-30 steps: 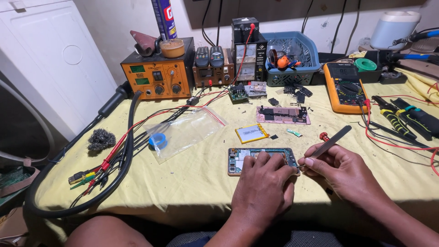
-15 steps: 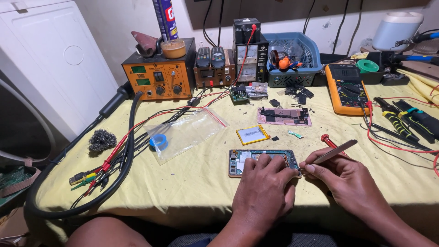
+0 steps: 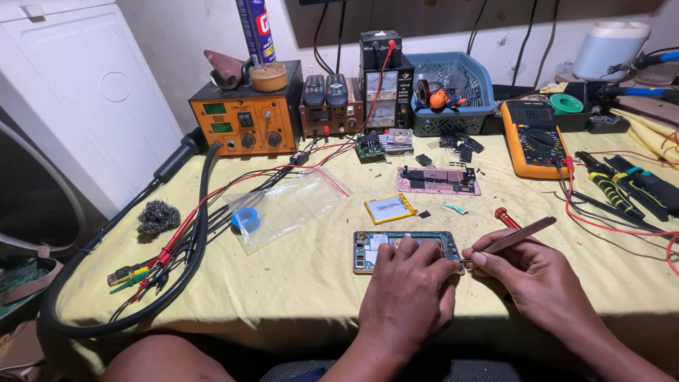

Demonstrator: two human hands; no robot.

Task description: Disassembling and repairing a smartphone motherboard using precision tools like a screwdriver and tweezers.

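— Yellow cloth (image 3: 297, 283) covers the bench. Count, left to right?

— One grey steel-wool pad (image 3: 158, 216). One clear zip bag (image 3: 286, 206) holding a single blue tape roll (image 3: 245, 218). One orange soldering station (image 3: 247, 119) at the back with a small round tin (image 3: 269, 76) on top. One yellow flat battery (image 3: 390, 209). One pink circuit board (image 3: 438, 180). One blue plastic basket (image 3: 453, 95) with an orange-and-black item inside; the rest of its contents cannot be made out. One orange multimeter (image 3: 534, 138).

— And the opened phone?

— One opened phone frame (image 3: 369, 249), lying flat at the near edge, just below the battery.

— Hands?

— Left hand (image 3: 410, 290) lies palm down on the frame's right part, fingers spread and pressing it to the cloth. Right hand (image 3: 537, 276) sits just right of it, thumb and forefinger pinched on one pair of metal tweezers (image 3: 520, 235), tips at the frame's right end. One red-handled screwdriver (image 3: 506, 218) lies behind the tweezers.
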